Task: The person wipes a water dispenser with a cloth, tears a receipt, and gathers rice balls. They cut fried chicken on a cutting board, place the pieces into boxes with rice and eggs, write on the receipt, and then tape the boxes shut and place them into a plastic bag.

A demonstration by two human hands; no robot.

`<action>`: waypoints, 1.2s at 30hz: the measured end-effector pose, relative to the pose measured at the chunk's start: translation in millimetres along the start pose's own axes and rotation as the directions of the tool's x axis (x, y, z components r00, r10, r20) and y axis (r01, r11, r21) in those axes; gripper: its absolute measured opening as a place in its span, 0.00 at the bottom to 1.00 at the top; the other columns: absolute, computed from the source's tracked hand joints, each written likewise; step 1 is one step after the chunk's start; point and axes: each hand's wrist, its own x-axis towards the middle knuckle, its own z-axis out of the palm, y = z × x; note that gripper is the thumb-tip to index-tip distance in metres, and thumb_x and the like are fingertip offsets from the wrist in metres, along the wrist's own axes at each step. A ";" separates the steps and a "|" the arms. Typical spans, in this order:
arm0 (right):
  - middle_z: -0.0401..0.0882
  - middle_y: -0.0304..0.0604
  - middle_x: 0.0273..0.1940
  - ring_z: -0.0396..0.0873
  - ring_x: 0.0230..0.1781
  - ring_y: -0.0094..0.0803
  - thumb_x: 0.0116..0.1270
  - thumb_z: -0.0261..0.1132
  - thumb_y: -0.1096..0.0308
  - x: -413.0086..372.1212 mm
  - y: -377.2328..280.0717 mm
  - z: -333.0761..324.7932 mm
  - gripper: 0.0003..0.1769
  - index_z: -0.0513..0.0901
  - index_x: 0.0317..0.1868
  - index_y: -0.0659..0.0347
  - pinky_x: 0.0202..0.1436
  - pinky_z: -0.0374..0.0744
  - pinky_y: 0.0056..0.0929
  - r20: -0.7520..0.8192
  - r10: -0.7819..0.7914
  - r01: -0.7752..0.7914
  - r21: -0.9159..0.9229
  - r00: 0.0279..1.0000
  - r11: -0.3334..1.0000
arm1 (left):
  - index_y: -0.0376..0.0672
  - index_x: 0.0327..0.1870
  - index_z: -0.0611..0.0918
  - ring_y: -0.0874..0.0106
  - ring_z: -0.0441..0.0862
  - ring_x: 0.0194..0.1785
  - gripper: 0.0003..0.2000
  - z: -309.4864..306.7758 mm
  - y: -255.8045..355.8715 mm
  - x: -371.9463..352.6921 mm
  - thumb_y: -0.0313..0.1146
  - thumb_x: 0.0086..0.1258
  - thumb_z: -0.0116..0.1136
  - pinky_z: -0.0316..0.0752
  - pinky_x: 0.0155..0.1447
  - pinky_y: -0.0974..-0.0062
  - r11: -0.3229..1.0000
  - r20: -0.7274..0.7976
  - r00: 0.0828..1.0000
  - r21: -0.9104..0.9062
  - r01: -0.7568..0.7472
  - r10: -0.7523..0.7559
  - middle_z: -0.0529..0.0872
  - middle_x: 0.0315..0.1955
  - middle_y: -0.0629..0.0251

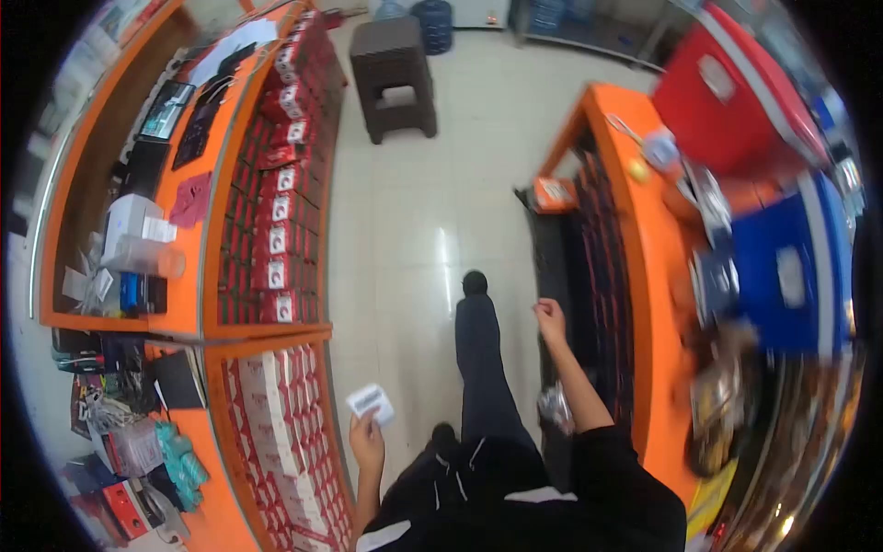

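A small white card or packet (371,404) with dark print is pinched in my left hand (367,437), low in the view, over the pale tiled floor. My right hand (550,317) hangs to the right of my outstretched leg, beside the dark side of the orange counter. Its fingers are curled together; whether anything small is inside them cannot be made out. No other object touches my left hand.
Orange shelves (211,248) packed with red boxes (279,237) line the left. A dark stool (391,69) stands ahead on the floor (414,193). On the right orange counter (648,276) sit a red cooler (727,92) and a blue cooler (782,267).
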 end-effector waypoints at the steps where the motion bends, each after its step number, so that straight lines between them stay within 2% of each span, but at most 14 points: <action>1: 0.78 0.38 0.37 0.75 0.38 0.32 0.60 0.62 0.68 69.3 26.2 23.0 0.13 0.77 0.45 0.61 0.44 0.73 0.23 0.022 0.170 -0.171 0.080 0.985 0.982 | 0.39 0.44 0.81 0.61 0.79 0.41 0.15 10.2 -11.9 14.6 0.16 0.58 0.49 0.73 0.43 0.73 0.996 0.029 0.996 0.039 0.080 -0.081 0.78 0.39 0.53; 4: 0.70 0.44 0.57 0.70 0.54 0.36 0.52 0.66 0.42 216.6 13.5 53.2 0.35 0.73 0.56 0.54 0.57 0.63 0.48 0.355 0.495 -0.589 0.239 0.793 0.772 | 0.42 0.44 0.81 0.59 0.78 0.34 0.16 41.1 -23.0 64.9 0.18 0.54 0.51 0.73 0.39 0.69 0.923 0.093 0.930 0.191 0.333 -0.355 0.78 0.32 0.53; 6: 0.63 0.44 0.63 0.68 0.56 0.36 0.48 0.66 0.36 315.0 70.1 68.8 0.52 0.58 0.68 0.53 0.48 0.69 0.39 0.342 0.704 -0.782 0.230 0.622 0.579 | 0.44 0.44 0.82 0.59 0.78 0.34 0.17 61.0 2.4 111.7 0.18 0.54 0.51 0.73 0.40 0.67 0.868 0.115 0.874 0.231 0.440 -0.473 0.78 0.30 0.54; 11: 0.73 0.38 0.39 0.69 0.35 0.29 0.38 0.67 0.29 477.7 178.0 99.7 0.43 0.71 0.49 0.47 0.35 0.68 0.33 0.075 0.895 -0.836 0.398 0.440 0.378 | 0.49 0.49 0.80 0.58 0.78 0.37 0.17 128.0 30.2 217.2 0.23 0.58 0.51 0.73 0.44 0.66 0.815 0.361 0.734 0.179 0.550 -0.575 0.78 0.33 0.54; 14: 0.75 0.38 0.43 0.71 0.39 0.34 0.44 0.63 0.29 517.7 217.6 96.7 0.38 0.71 0.52 0.41 0.38 0.69 0.37 0.295 0.826 -0.853 0.374 0.481 0.363 | 0.50 0.50 0.79 0.58 0.78 0.43 0.17 164.5 38.7 257.2 0.24 0.61 0.49 0.73 0.48 0.66 0.818 0.433 0.699 0.214 0.534 -0.569 0.79 0.40 0.56; 16: 0.75 0.38 0.45 0.71 0.42 0.36 0.47 0.63 0.30 524.8 216.8 106.2 0.36 0.72 0.53 0.40 0.40 0.70 0.39 0.321 0.829 -0.876 0.321 0.458 0.359 | 0.50 0.50 0.79 0.58 0.78 0.46 0.16 174.8 49.8 277.9 0.25 0.62 0.48 0.73 0.50 0.67 0.809 0.456 0.675 0.227 0.542 -0.580 0.79 0.42 0.57; 18: 0.74 0.39 0.39 0.73 0.32 0.37 0.55 0.67 0.43 525.9 219.9 119.0 0.39 0.64 0.62 0.49 0.30 0.73 0.34 0.202 0.702 -0.583 0.729 0.683 0.358 | 0.50 0.50 0.78 0.58 0.78 0.49 0.15 180.7 60.8 291.5 0.26 0.63 0.47 0.73 0.52 0.66 0.765 0.521 0.564 0.369 0.528 -0.640 0.79 0.45 0.57; 21: 0.71 0.37 0.36 0.70 0.30 0.32 0.52 0.68 0.40 514.6 220.9 122.6 0.36 0.70 0.55 0.51 0.30 0.70 0.31 0.119 0.643 -0.479 0.771 0.756 0.420 | 0.49 0.52 0.78 0.59 0.78 0.46 0.14 185.4 57.6 281.0 0.28 0.65 0.50 0.73 0.49 0.67 0.803 0.561 0.580 0.334 0.494 -0.590 0.79 0.45 0.55; 29: 0.64 0.31 0.27 0.63 0.25 0.24 0.40 0.70 0.33 474.1 210.9 93.1 0.32 0.72 0.36 0.46 0.22 0.62 0.22 0.182 0.905 -0.738 0.649 0.384 0.182 | 0.49 0.52 0.78 0.58 0.78 0.46 0.15 172.9 66.3 276.3 0.26 0.64 0.51 0.73 0.50 0.68 0.814 0.545 0.616 0.265 0.517 -0.569 0.79 0.44 0.53; 30: 0.64 0.32 0.27 0.63 0.23 0.25 0.38 0.70 0.31 449.1 132.5 94.4 0.35 0.70 0.35 0.48 0.20 0.63 0.22 0.138 0.889 -0.755 0.594 0.436 0.278 | 0.49 0.52 0.78 0.57 0.78 0.46 0.16 171.2 67.3 275.8 0.25 0.64 0.51 0.73 0.50 0.68 0.839 0.533 0.659 0.221 0.498 -0.531 0.79 0.44 0.52; 33: 0.63 0.35 0.22 0.62 0.13 0.29 0.42 0.68 0.31 403.5 142.6 90.7 0.36 0.69 0.37 0.53 0.13 0.63 0.24 0.253 0.885 -0.774 0.611 0.390 0.167 | 0.48 0.53 0.77 0.55 0.77 0.47 0.17 161.9 80.5 281.8 0.25 0.61 0.51 0.73 0.51 0.67 0.837 0.527 0.670 0.167 0.521 -0.523 0.78 0.44 0.52; 34: 0.66 0.35 0.21 0.65 0.12 0.28 0.52 0.66 0.39 375.9 125.9 83.4 0.29 0.71 0.39 0.54 0.11 0.64 0.24 0.411 0.758 -0.833 0.461 0.507 0.307 | 0.46 0.52 0.77 0.55 0.77 0.48 0.16 159.7 80.4 279.0 0.28 0.61 0.53 0.72 0.53 0.67 0.883 0.488 0.746 0.135 0.449 -0.454 0.77 0.45 0.52; 35: 0.70 0.35 0.23 0.69 0.14 0.24 0.61 0.63 0.49 357.6 98.6 85.7 0.21 0.72 0.43 0.57 0.13 0.69 0.23 0.667 0.508 -0.825 0.535 0.545 0.181 | 0.46 0.52 0.77 0.55 0.77 0.48 0.16 156.0 79.3 277.1 0.28 0.61 0.53 0.72 0.53 0.67 0.900 0.490 0.765 0.107 0.421 -0.417 0.77 0.45 0.52; 36: 0.75 0.35 0.29 0.73 0.23 0.26 0.59 0.64 0.50 331.7 81.0 89.2 0.20 0.73 0.43 0.54 0.24 0.76 0.27 0.507 0.685 -0.852 0.319 0.523 0.414 | 0.45 0.52 0.76 0.55 0.76 0.49 0.16 151.9 77.3 274.4 0.30 0.62 0.53 0.71 0.54 0.67 0.939 0.402 0.850 0.112 0.324 -0.341 0.77 0.46 0.52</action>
